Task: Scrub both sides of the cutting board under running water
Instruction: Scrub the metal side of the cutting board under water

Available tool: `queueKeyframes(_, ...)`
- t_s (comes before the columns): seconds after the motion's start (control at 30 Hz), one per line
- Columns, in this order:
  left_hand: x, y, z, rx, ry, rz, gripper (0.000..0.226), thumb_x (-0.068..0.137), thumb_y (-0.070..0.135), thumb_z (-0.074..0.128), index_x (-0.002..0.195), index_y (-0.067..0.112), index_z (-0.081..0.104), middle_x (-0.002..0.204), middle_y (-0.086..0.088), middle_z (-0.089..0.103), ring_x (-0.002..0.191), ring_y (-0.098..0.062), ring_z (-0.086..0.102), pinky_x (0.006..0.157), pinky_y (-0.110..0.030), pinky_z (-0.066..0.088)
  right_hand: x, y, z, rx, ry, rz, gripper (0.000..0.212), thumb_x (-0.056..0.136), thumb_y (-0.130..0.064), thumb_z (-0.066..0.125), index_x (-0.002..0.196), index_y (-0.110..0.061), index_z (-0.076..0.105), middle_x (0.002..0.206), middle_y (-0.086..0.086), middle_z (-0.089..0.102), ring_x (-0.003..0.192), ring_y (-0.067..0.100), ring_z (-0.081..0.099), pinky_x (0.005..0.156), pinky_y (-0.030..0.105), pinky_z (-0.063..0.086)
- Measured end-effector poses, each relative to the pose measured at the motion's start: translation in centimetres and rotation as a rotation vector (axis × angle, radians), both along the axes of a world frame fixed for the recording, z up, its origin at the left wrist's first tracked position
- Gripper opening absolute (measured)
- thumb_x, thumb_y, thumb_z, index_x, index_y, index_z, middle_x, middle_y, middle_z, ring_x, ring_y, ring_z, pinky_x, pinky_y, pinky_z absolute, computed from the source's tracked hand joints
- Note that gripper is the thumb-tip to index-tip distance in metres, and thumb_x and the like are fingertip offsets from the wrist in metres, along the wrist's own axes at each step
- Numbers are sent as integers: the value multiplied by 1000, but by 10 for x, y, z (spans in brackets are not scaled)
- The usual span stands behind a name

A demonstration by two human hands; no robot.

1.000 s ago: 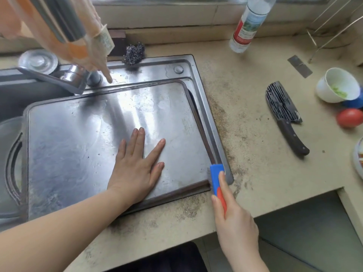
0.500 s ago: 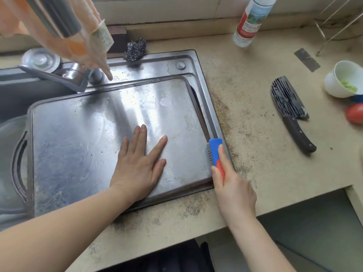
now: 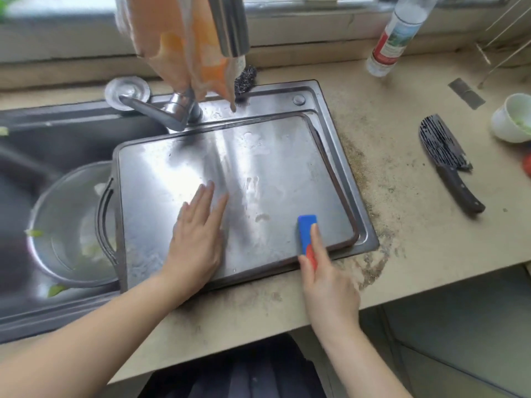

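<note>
A wet steel cutting board (image 3: 273,168) with a dark handle slot at its left end lies flat across the right part of the sink (image 3: 339,110). My left hand (image 3: 198,239) presses palm-down on its near middle, fingers spread. My right hand (image 3: 327,285) holds a blue and red scrub brush (image 3: 307,235) flat on the board's near right corner. The tap (image 3: 172,109) stands behind the board; I see no water stream.
A steel bowl (image 3: 69,225) with vegetable scraps sits in the left basin under the board's handle end. A cleaver (image 3: 448,162), a white cup (image 3: 514,119) and a bottle (image 3: 393,38) stand on the stained counter at right. A steel-wool pad (image 3: 245,79) lies behind the sink.
My right hand has carried the brush from the board's near right edge onto its surface. The left hand stays pressed on the board. The camera has shifted so the left basin shows.
</note>
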State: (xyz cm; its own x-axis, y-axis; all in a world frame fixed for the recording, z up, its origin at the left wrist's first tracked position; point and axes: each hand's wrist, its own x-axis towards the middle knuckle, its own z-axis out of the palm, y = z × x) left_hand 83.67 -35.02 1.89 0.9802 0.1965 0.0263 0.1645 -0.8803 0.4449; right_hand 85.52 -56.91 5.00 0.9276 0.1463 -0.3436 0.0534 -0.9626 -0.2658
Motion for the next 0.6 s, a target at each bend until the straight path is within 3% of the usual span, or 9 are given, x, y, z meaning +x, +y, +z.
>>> queueKeyframes(0.07,-33,27,-3,55,32,207,64,89,9,53,146,11,25,156,-17,9,145,-26,1,115,-48,2,-41,29,-8,85,9,217,60,95,-57,23,142,-53,-15,81,5,65,75,29,62,60,35,39)
queueKeyframes(0.13,-56,55,-6,80,83,419,64,91,15,50,147,11,20,157,-18,3,145,-26,-5,114,-46,-5,-36,24,-9,73,-21,272,58,95,-59,21,140,-55,-15,80,4,65,73,27,62,60,34,42)
queueKeyframes(0.27,-72,85,-14,12,255,586,58,97,25,39,147,3,18,157,-19,-2,144,-34,1,116,-50,5,23,-20,1,10,-74,-107,53,97,-49,30,146,-49,6,101,16,65,86,31,59,72,40,46)
queueKeyframes(0.33,-73,84,-20,-106,183,589,56,99,26,34,147,2,18,157,-15,-6,144,-33,7,115,-43,11,-4,2,3,82,-49,-199,57,97,-47,33,146,-48,5,99,17,65,88,35,60,72,41,47)
queueKeyframes(0.43,-74,77,-28,-264,17,642,51,100,22,33,147,6,23,158,-11,-7,145,-24,3,108,-18,3,-86,78,-10,119,108,232,62,96,-54,28,138,-54,-18,81,7,64,75,32,61,62,35,40)
queueKeyframes(0.53,-80,79,-37,-406,-21,739,48,100,29,32,147,23,27,157,-13,10,144,-26,13,110,-24,9,-85,87,-13,108,-13,417,62,96,-57,27,135,-57,-20,85,7,66,78,32,63,64,34,41)
queueKeyframes(0.6,-84,81,-42,-504,-52,697,47,100,34,31,147,28,27,153,-2,28,140,-20,25,109,-25,17,-44,47,-5,34,18,309,54,95,-58,25,140,-59,-5,90,8,67,80,30,63,71,36,50)
